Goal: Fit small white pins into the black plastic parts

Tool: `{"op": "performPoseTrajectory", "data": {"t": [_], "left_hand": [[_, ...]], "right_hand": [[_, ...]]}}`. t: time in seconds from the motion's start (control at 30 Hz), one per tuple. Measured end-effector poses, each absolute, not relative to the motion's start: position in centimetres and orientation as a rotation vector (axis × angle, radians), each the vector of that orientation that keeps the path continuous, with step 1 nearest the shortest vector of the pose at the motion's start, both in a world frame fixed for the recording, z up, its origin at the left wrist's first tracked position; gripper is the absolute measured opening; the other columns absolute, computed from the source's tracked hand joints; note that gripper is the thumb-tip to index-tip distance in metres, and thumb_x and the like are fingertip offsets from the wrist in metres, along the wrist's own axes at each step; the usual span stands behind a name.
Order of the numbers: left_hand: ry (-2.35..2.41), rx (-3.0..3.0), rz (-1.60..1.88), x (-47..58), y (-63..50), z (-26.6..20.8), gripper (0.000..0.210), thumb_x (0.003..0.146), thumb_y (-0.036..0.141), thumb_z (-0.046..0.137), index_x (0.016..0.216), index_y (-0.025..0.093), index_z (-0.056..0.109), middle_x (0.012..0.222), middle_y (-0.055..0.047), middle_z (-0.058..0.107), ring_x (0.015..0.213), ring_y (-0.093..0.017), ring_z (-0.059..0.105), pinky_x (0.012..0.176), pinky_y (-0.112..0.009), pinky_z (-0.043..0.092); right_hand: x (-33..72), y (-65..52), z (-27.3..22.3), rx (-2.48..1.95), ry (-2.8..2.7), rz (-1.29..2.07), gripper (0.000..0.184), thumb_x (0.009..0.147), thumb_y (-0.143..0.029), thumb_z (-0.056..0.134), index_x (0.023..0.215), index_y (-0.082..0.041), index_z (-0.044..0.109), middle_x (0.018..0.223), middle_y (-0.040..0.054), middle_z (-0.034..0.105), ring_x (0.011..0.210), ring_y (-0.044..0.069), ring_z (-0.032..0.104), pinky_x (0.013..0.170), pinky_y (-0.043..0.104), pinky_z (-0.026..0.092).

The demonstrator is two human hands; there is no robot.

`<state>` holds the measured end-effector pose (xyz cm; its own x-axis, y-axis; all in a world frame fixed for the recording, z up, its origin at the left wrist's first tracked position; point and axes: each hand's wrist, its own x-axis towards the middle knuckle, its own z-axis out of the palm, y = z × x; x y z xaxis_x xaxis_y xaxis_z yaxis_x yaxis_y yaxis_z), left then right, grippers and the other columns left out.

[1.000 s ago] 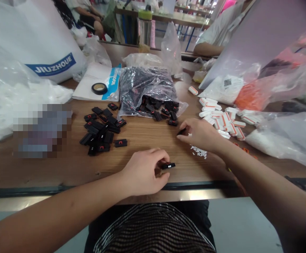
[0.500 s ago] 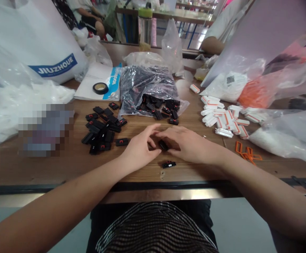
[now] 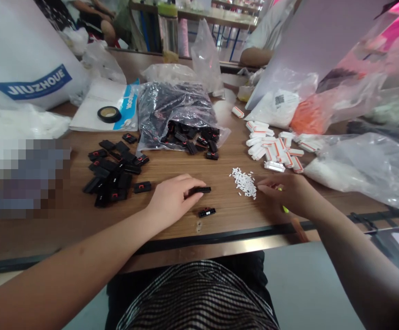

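Observation:
My left hand [image 3: 174, 197] is closed around one end of a black plastic connector housing [image 3: 204, 189], whose row of openings faces me. Just below it on the table lies another black connector [image 3: 207, 212] with two white dots in its face and a bit of red on top. My right hand [image 3: 290, 192] is at the right edge of a small heap of tiny white pegs [image 3: 245, 182], its fingers bent together. A bright yellow-green object [image 3: 285, 209] shows partly beneath that hand; what the fingers hold, if anything, is hidden.
Loose black connectors [image 3: 119, 172] are piled at left, beside a phone-like blurred patch. A clear bag of connectors [image 3: 179, 105] lies behind. At right are white parts with orange strips [image 3: 277, 149] and plastic bags [image 3: 361, 165]. Black tape [image 3: 109, 114] rests on papers [image 3: 91, 103].
My right hand has left the connector and moved right to the white pegs, which now show. My left hand keeps the connector. The view has shifted to the right.

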<state>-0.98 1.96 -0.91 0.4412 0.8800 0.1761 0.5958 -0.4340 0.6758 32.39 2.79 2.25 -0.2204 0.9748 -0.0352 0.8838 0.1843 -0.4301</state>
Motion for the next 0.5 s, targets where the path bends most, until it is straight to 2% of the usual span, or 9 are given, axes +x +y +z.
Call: {"op": "performPoseTrajectory", "data": {"t": [0.07, 0.13, 0.33, 0.4, 0.5], "left_hand": [[1.248, 2.17, 0.706, -0.9, 1.8, -0.8, 0.019, 0.09, 0.024, 0.065, 0.108, 0.025, 0.071, 0.086, 0.001, 0.065, 0.068, -0.012, 0.056, 0.067, -0.028, 0.042], [1.259, 2.171, 0.705, -0.9, 1.7, -0.8, 0.019, 0.09, 0.023, 0.065, 0.108, 0.025, 0.071, 0.086, 0.001, 0.065, 0.067, -0.012, 0.056, 0.067, -0.028, 0.042], [1.272, 2.175, 0.704, -0.9, 1.5, -0.9, 0.019, 0.09, 0.024, 0.066, 0.108, 0.024, 0.071, 0.085, 0.001, 0.065, 0.067, -0.012, 0.056, 0.067, -0.028, 0.042], [1.276, 2.171, 0.707, -0.9, 1.5, -1.0, 0.019, 0.089, 0.025, 0.066, 0.108, 0.024, 0.071, 0.085, 0.001, 0.064, 0.067, -0.012, 0.056, 0.067, -0.029, 0.042], [1.284, 2.164, 0.709, -0.9, 1.4, -0.9, 0.019, 0.089, 0.025, 0.066, 0.108, 0.024, 0.071, 0.084, 0.001, 0.064, 0.066, -0.012, 0.055, 0.066, -0.028, 0.042]], "right_hand": [[31.9, 2.9, 1.9, -1.81, -2.179, 0.6, 0.02, 0.084, -0.039, 0.064, 0.085, -0.026, 0.079, 0.082, 0.0015, 0.077, 0.072, 0.017, 0.067, 0.063, 0.03, 0.049], [31.4, 3.1, 1.8, -1.845, -2.163, 0.61, 0.021, 0.082, -0.04, 0.064, 0.084, -0.024, 0.078, 0.076, 0.0015, 0.075, 0.066, 0.016, 0.065, 0.06, 0.029, 0.047], [32.0, 3.5, 1.9, -2.003, -2.121, 0.527, 0.022, 0.079, -0.038, 0.065, 0.068, -0.021, 0.074, 0.057, -0.0001, 0.068, 0.051, 0.014, 0.057, 0.05, 0.028, 0.041], [32.7, 3.5, 1.9, -2.004, -2.128, 0.508, 0.023, 0.079, -0.039, 0.065, 0.067, -0.022, 0.074, 0.058, -0.0004, 0.069, 0.053, 0.014, 0.059, 0.051, 0.028, 0.042], [33.3, 3.4, 1.9, -1.936, -2.125, 0.555, 0.021, 0.08, -0.04, 0.065, 0.073, -0.024, 0.077, 0.072, 0.0, 0.075, 0.062, 0.016, 0.064, 0.058, 0.029, 0.046]]}}
